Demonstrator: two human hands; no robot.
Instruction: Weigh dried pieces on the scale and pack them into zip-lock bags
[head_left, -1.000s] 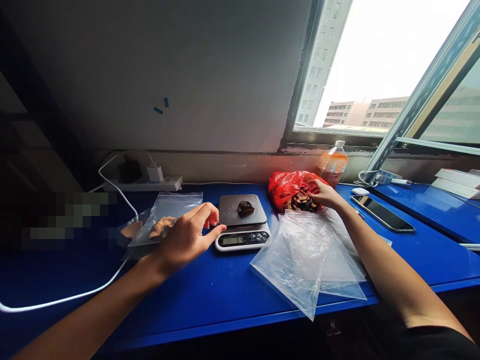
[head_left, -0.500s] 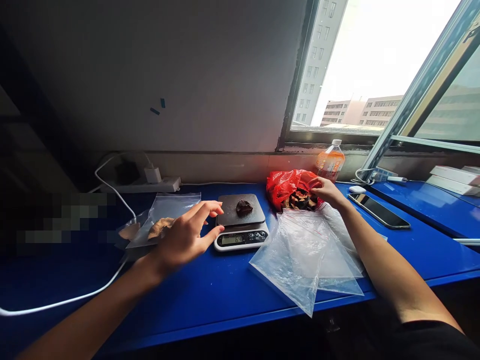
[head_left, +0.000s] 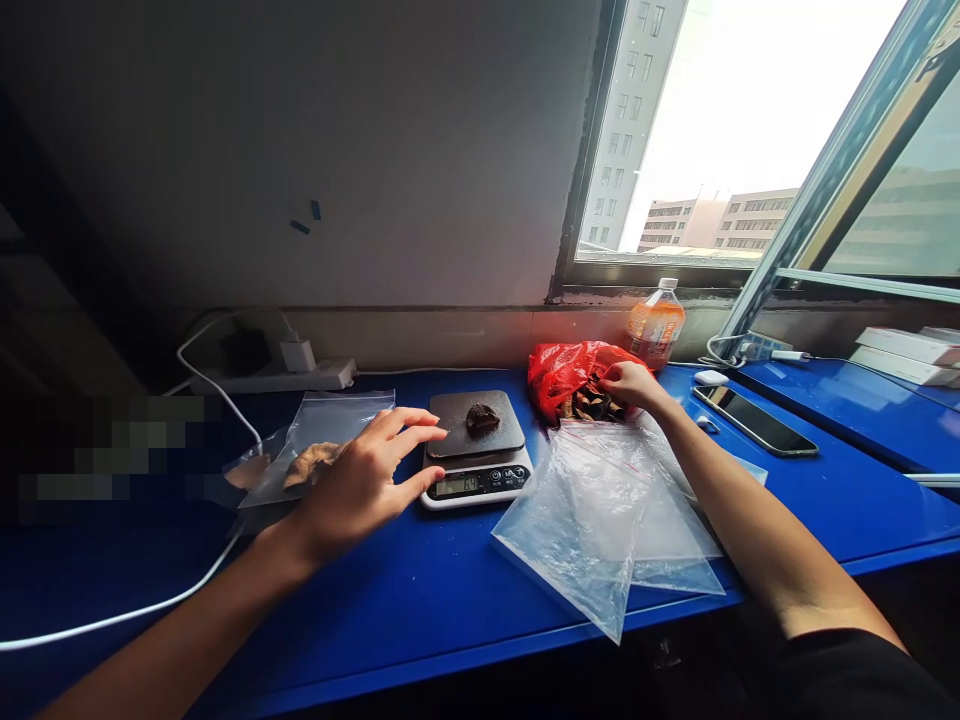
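Note:
My left hand (head_left: 367,485) is open beside the kitchen scale (head_left: 439,440), thumb and fingers apart near its left side and holding nothing. A dark, curled dried piece (head_left: 482,419) rests on the scale's platform; the display appears to read 6.4. My right hand (head_left: 631,385) reaches into the mouth of a red plastic bag (head_left: 559,368), its fingers drawn together among brown, curled dried pieces that look like peel (head_left: 592,405). Whatever lies between those fingertips is hidden. Clear zip bags (head_left: 577,520) lie overlapping below the red bag. Behind my left hand is a clear bag (head_left: 349,408) with a tan piece (head_left: 311,460).
An orange drink bottle (head_left: 656,325) stands behind the red bag. To the right lie a phone (head_left: 754,420) and a white earbud case (head_left: 711,378). A power strip (head_left: 322,374) runs along the wall, and a white cable (head_left: 150,615) crosses the blue table (head_left: 360,620) at left.
My right hand has moved left from the red bag's edge, farther over the dried pieces. My left hand stays open beside the scale. The view has shifted slightly.

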